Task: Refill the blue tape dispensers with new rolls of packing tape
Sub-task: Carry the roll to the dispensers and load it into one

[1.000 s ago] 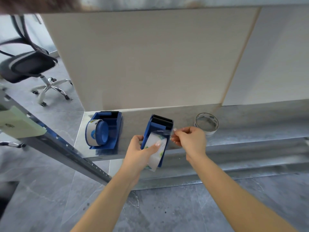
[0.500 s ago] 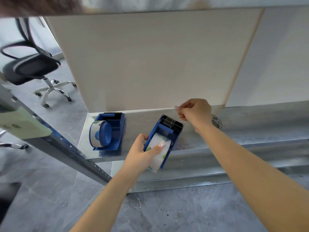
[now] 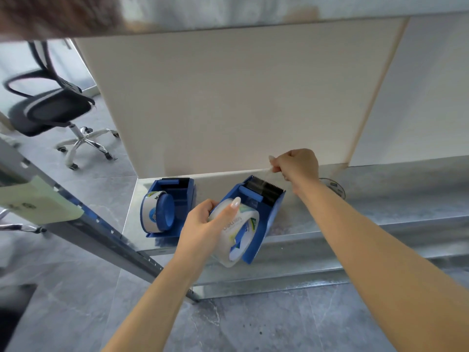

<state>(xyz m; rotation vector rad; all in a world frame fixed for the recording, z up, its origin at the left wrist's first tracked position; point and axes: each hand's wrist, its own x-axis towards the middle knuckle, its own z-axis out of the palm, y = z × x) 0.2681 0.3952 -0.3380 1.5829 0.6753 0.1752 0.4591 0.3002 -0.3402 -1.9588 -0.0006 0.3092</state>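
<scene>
My left hand (image 3: pixel 203 226) grips a blue tape dispenser (image 3: pixel 265 212) with a clear roll of packing tape (image 3: pixel 238 235) in it, held tilted over the front edge of the metal shelf (image 3: pixel 355 217). My right hand (image 3: pixel 297 165) pinches the free end of the tape, pulled out past the dispenser's black toothed blade (image 3: pixel 264 186). A second blue dispenser (image 3: pixel 177 207) with a roll on its blue hub (image 3: pixel 158 214) lies on the shelf to the left. An empty tape core (image 3: pixel 336 189) shows behind my right wrist.
A beige panel (image 3: pixel 241 97) rises straight behind the shelf. A slanted metal rail (image 3: pixel 101 232) carrying a pale green tag (image 3: pixel 33 201) crosses at the left. A black office chair (image 3: pixel 55 110) stands on the grey tiled floor beyond it.
My right hand has drawn the tape end from the roll up and away over the blade. The dispenser has tilted to the right in my left hand.
</scene>
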